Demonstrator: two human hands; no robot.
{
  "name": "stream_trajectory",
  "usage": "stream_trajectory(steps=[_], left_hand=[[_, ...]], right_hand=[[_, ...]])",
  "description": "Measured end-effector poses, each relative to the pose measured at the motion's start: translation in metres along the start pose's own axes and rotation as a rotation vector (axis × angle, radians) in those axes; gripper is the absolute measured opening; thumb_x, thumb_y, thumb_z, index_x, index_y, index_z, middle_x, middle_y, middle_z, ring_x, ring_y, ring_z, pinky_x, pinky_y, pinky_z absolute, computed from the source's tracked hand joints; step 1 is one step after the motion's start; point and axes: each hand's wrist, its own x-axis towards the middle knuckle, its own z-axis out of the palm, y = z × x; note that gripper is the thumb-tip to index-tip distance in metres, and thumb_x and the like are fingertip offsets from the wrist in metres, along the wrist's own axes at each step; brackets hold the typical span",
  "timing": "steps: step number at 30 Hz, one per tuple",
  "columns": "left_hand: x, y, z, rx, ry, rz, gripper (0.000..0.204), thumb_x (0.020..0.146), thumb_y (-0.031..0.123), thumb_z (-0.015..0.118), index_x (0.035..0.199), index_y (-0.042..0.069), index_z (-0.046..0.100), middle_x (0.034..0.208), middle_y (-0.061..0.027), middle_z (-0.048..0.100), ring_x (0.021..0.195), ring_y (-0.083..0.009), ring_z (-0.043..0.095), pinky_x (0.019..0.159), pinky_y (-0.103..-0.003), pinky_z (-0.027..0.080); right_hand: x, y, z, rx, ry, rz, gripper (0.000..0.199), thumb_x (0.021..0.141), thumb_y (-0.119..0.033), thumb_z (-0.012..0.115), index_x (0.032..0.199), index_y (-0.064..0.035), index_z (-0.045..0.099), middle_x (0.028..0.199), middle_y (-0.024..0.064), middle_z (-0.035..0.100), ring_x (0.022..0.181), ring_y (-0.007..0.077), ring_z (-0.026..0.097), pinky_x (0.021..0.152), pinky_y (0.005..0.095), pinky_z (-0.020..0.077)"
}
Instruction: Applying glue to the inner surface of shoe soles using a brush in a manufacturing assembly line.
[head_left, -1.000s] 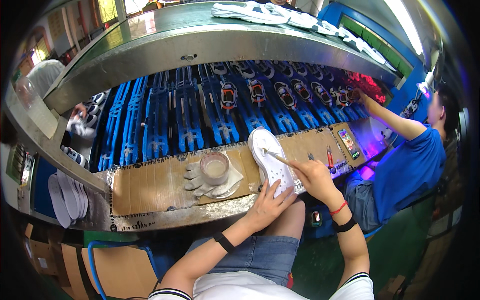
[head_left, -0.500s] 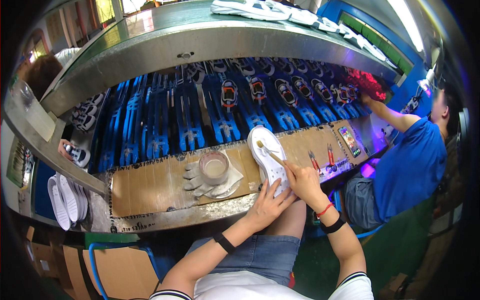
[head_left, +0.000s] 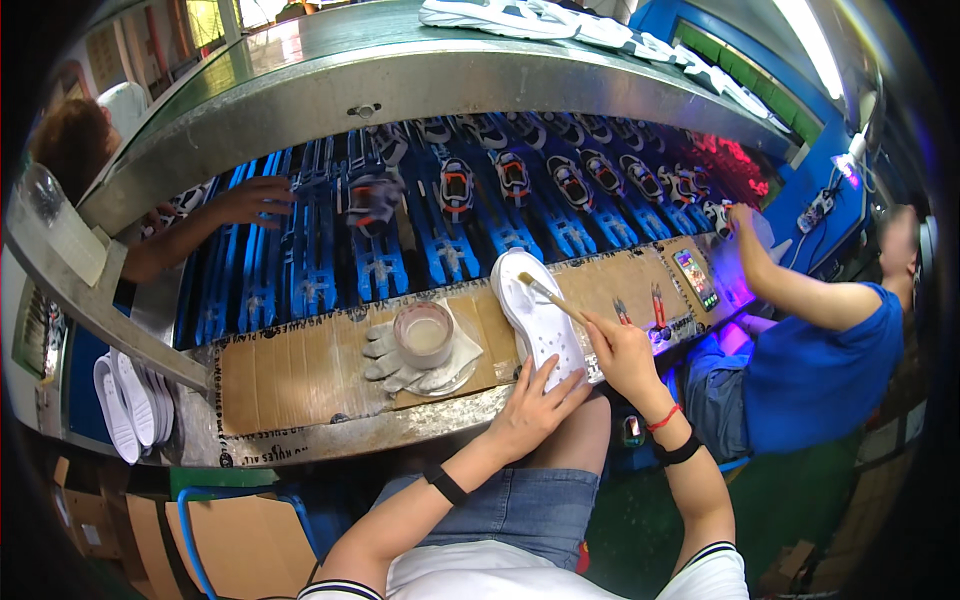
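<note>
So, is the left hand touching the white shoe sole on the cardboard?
Touching. The head view shows the left hand with its fingers spread on the near end of the white shoe sole, no gap between them.

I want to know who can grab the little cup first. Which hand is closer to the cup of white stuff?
Left. The left hand rests on the near end of the white shoe sole, just right of the cup. The right hand, holding a brush, is farther right, beyond the sole.

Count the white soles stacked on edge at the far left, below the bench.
3 show: the soles stand on edge side by side under the bench's left end. More may be hidden behind them. A separate sole lies on the bench under the hands.
</note>
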Motion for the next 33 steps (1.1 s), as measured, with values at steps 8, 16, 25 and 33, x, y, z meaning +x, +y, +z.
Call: stream_trajectory(steps=[8,16,25,33], left_hand=[[0.000,0.001,-0.003,0.005,-0.006,-0.026,0.042,0.083,0.013,0.051,0.125,0.013,0.054,0.129,-0.0084,0.051,0.123,-0.0383,0.042,0.100,-0.060,0.034],[0.002,0.001,0.003,0.007,0.001,-0.023,0.041,0.083,0.013,0.052,0.124,0.013,0.055,0.128,-0.0079,0.052,0.122,-0.0386,0.043,0.100,-0.060,0.034],[0.001,0.003,0.000,0.006,0.010,-0.018,0.041,0.083,0.013,0.052,0.124,0.012,0.055,0.126,-0.0083,0.053,0.121,-0.0382,0.044,0.099,-0.060,0.035],[0.001,0.000,0.001,-0.013,0.024,-0.021,0.036,0.082,0.013,0.053,0.118,0.010,0.059,0.122,-0.0101,0.054,0.122,-0.0385,0.044,0.099,-0.060,0.036]], right_hand=[[-0.001,-0.007,0.007,-0.212,0.015,-0.217,0.020,0.082,-0.012,0.061,0.099,-0.0031,0.066,0.058,0.0128,0.060,0.053,0.0284,0.059,0.055,0.0391,0.0434],[0.016,0.003,0.026,-0.275,0.069,-0.280,0.023,0.082,-0.011,0.062,0.104,-0.0043,0.064,0.055,0.0100,0.057,0.051,0.0267,0.056,0.056,0.0387,0.0413],[0.008,0.004,0.021,-0.374,0.055,-0.436,0.042,0.078,-0.007,0.058,0.119,-0.0002,0.056,0.067,0.0079,0.055,0.064,0.0232,0.054,0.063,0.0358,0.0405],[0.002,-0.007,0.008,-0.560,-0.137,-0.576,0.053,0.073,-0.008,0.056,0.123,0.0078,0.049,0.071,0.0077,0.054,0.068,0.0205,0.051,0.067,0.0329,0.0396]])
